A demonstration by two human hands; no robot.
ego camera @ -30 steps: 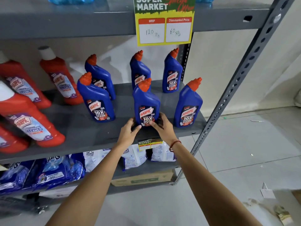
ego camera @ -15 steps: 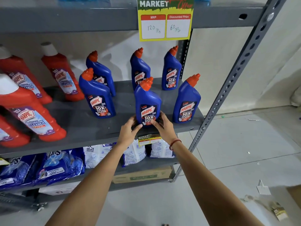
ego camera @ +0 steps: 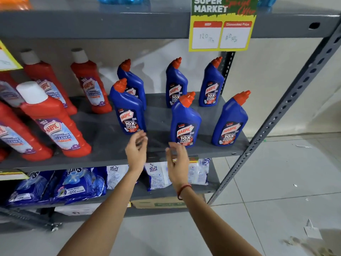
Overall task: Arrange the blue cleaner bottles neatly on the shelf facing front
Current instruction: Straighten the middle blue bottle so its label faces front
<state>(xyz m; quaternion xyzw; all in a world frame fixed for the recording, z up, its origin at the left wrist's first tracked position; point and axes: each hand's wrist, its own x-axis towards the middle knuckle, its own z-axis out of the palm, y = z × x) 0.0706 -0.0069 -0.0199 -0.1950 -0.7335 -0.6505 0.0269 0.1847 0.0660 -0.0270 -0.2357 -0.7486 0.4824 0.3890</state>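
Several blue cleaner bottles with orange caps stand upright on the grey shelf (ego camera: 110, 152), labels to the front. The front row holds a left bottle (ego camera: 127, 109), a middle bottle (ego camera: 184, 122) and a right bottle (ego camera: 230, 122). Behind them stand three more: (ego camera: 134, 84), (ego camera: 175, 82), (ego camera: 211, 84). My left hand (ego camera: 136, 152) hovers just below the front left bottle, fingers loose and blurred, holding nothing. My right hand (ego camera: 177, 159) hangs open in front of the middle bottle's base, clear of it.
Red bathroom cleaner bottles (ego camera: 53, 122) fill the shelf's left part. A yellow price sign (ego camera: 221, 28) hangs from the shelf above. Detergent packets (ego camera: 73, 183) lie on the shelf below, over a cardboard box (ego camera: 160, 204). A perforated grey upright (ego camera: 276, 115) slants down the right side.
Both hands have let go of the middle front bottle and drawn back from it; the left hand has moved left toward the front left bottle. My view has turned left.
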